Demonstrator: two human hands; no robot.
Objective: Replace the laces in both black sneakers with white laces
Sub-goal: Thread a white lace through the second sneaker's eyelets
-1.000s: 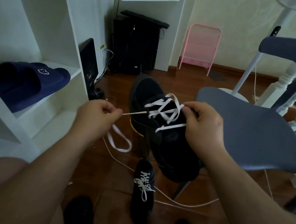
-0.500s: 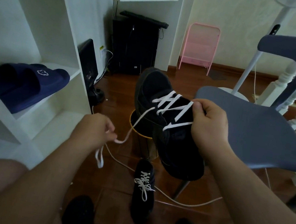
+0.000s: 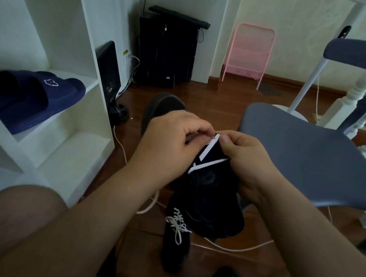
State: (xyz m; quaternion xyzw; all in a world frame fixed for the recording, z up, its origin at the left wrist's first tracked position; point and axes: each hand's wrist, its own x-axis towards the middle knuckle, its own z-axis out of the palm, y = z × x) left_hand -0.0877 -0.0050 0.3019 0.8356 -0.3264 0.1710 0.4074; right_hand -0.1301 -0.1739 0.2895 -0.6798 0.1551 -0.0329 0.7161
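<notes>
Both hands meet over the black fabric sneaker (image 3: 212,191), held up in the air above the wooden floor (image 3: 218,103), toe pointing away. The left hand (image 3: 169,145) pinches the flat white lace (image 3: 209,149) at its tip; the right hand (image 3: 247,165) pinches it just beside. The lace runs down-left toward the eyelets, so feeding probably falls to the left fingers. A second, already white-laced sneaker (image 3: 176,240) stands on the floor below.

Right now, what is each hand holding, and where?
Left hand pinches the white lace near its end; right hand grips the black sneaker at its eyelet edge.
</notes>
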